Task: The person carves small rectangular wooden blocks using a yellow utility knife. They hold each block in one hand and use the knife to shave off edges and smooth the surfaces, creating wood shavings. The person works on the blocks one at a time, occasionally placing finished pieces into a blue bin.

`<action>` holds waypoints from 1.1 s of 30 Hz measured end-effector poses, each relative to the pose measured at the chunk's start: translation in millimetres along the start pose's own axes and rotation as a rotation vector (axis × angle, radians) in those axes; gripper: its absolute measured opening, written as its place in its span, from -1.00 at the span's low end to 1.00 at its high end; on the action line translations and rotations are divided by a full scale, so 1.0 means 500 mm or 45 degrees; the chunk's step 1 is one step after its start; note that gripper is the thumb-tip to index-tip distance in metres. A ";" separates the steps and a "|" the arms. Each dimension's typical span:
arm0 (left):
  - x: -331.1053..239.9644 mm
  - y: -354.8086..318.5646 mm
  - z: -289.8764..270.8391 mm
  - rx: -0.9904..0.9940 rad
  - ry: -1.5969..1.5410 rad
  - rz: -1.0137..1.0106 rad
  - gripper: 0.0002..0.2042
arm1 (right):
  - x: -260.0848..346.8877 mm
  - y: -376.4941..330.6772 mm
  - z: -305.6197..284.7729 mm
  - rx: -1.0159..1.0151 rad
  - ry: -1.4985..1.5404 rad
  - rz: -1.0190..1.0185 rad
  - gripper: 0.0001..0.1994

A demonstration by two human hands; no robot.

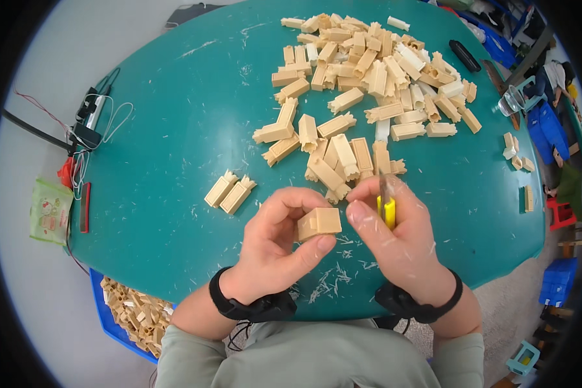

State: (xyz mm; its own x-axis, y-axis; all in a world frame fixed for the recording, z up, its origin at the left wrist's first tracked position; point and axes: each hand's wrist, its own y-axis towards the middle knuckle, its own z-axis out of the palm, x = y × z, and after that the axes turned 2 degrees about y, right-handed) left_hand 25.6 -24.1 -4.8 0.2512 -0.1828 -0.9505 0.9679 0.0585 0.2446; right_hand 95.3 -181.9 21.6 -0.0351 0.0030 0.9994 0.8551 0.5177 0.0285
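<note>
Beige, plastic-looking, the small block (320, 224) sits between the thumb and curled fingers of the left hand (268, 239), its squared end facing the right fingertips. The right hand (404, 236) has its fingers wrapped around a yellow-handled knife (390, 213), the blade pointing up and away from the palm; its thumb is just beside the block, and whether thumb and forefinger pinch anything cannot be told. Pale shavings (330, 284) lie on the green table (174, 161) below and between the two hands.

To handle this well, the left grip should be firm but set back, leaving the edge being worked exposed and the left thumb out of the blade's path. Short, light strokes, judging by the thin shavings, would suit the block better than deep cuts. Two similar pieces (238, 195) lie beyond the left fingers; the large pile (368, 61) spreads farther beyond both hands.
</note>
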 end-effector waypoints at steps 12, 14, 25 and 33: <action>0.014 0.000 -0.036 -0.241 0.489 0.341 -0.65 | -0.022 0.014 -0.002 0.261 -0.537 -0.303 -0.76; 0.018 -0.003 -0.036 -0.270 0.540 0.385 -0.64 | -0.028 0.008 0.000 0.262 -0.547 -0.317 -0.76; 0.026 -0.009 -0.032 -0.293 0.634 0.535 -0.56 | -0.035 0.002 0.000 0.222 -0.630 -0.403 -0.76; 0.029 -0.008 -0.030 -0.281 0.616 0.537 -0.55 | -0.042 0.003 0.004 0.187 -0.674 -0.419 -0.76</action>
State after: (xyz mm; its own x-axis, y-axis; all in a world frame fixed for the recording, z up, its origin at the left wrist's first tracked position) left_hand 25.3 -12.0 -22.2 0.5239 0.3560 -0.7738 0.7505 0.2368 0.6170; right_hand 96.2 -179.3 0.4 -0.5668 0.2264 0.7921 0.6775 0.6751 0.2919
